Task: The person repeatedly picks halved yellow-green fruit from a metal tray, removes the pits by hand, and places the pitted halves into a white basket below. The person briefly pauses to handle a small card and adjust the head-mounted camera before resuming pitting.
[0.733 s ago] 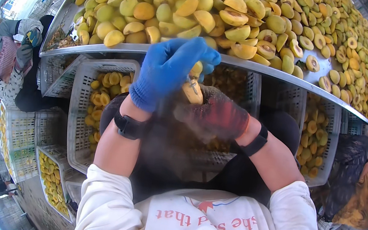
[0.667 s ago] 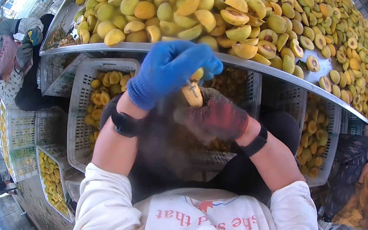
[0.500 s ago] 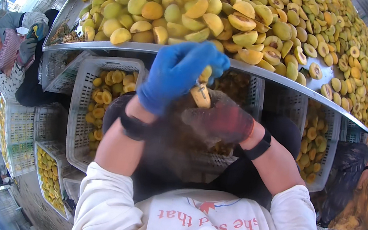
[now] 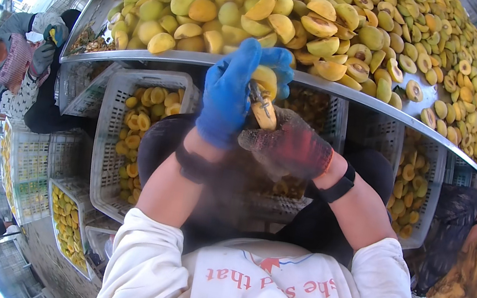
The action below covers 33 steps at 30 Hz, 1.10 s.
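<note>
Showing more of itself than a moment ago, a yellow fruit (image 4: 266, 78) sits in the left hand (image 4: 226, 95), which has turned a bit, its blue-gloved fingers curled around the fruit. Tight in the red and dark glove of the right hand (image 4: 288, 144) is a small tool (image 4: 264, 115), its metal end touching the fruit or just beside it, I can't tell which, so the job on this fruit looks unfinished. Both hands are near the table (image 4: 142, 56), with a big fruit heap (image 4: 352, 37) on top.
</note>
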Each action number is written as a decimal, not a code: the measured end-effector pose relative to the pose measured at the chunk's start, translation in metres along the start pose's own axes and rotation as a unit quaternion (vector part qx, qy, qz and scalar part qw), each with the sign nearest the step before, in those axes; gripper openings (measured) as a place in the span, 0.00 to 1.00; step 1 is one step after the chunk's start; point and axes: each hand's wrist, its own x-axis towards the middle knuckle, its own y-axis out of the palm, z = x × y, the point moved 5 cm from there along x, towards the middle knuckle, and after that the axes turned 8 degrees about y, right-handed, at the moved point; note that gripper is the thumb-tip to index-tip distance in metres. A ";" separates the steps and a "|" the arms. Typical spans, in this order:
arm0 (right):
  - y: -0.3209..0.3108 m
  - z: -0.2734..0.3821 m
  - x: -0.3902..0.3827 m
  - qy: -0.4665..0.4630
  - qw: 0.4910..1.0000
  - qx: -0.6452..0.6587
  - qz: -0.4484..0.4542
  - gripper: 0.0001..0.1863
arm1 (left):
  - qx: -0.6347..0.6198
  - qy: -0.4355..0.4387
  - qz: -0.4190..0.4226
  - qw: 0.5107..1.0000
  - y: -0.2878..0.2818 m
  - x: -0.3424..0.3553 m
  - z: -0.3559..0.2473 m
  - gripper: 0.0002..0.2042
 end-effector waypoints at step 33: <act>0.005 -0.024 0.000 -0.012 0.971 0.159 0.180 0.14 | -0.020 -0.044 0.187 0.981 0.008 -0.005 -0.003 0.22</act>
